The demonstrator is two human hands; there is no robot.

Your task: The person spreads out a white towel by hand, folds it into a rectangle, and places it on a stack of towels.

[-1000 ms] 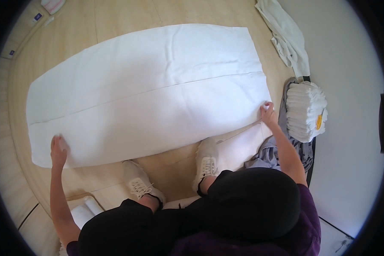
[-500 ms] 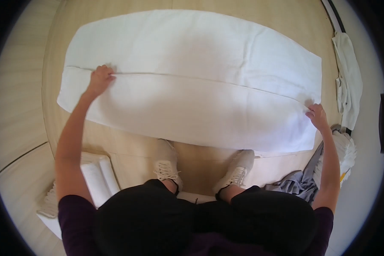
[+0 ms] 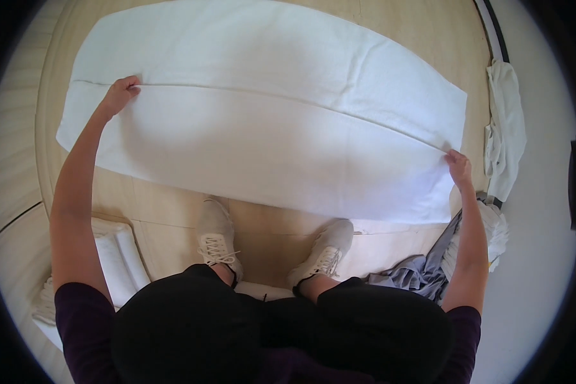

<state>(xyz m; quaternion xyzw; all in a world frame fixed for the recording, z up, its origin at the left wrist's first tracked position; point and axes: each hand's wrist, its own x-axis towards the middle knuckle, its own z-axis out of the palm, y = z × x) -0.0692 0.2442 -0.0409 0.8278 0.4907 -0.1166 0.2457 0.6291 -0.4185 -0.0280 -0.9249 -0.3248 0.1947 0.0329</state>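
A large white cloth (image 3: 262, 147) lies spread on the pale wooden surface, with a straight ridge or edge running lengthwise across it. My left hand (image 3: 121, 93) is closed, pinching that edge near the cloth's left end. My right hand (image 3: 457, 165) grips the same line at the cloth's right end, fingers pressed together. The cloth is fairly flat, with soft creases toward its right half. Both my forearms reach up from the lower edge on either side of my knees and shoes, which are just below the cloth.
A crumpled white fabric (image 3: 504, 131) lies along the right side beside a pale panel. Below it are a grey cloth (image 3: 403, 275) and a bundle of white textiles (image 3: 477, 237). Folded white textiles (image 3: 115, 253) lie at lower left. The pale floor (image 3: 160, 205) shows around the cloth.
One second ago my hands were on the cloth's near edge; they moved forward onto the lengthwise line by half a second ago and still grip it. The view has shifted slightly since then.
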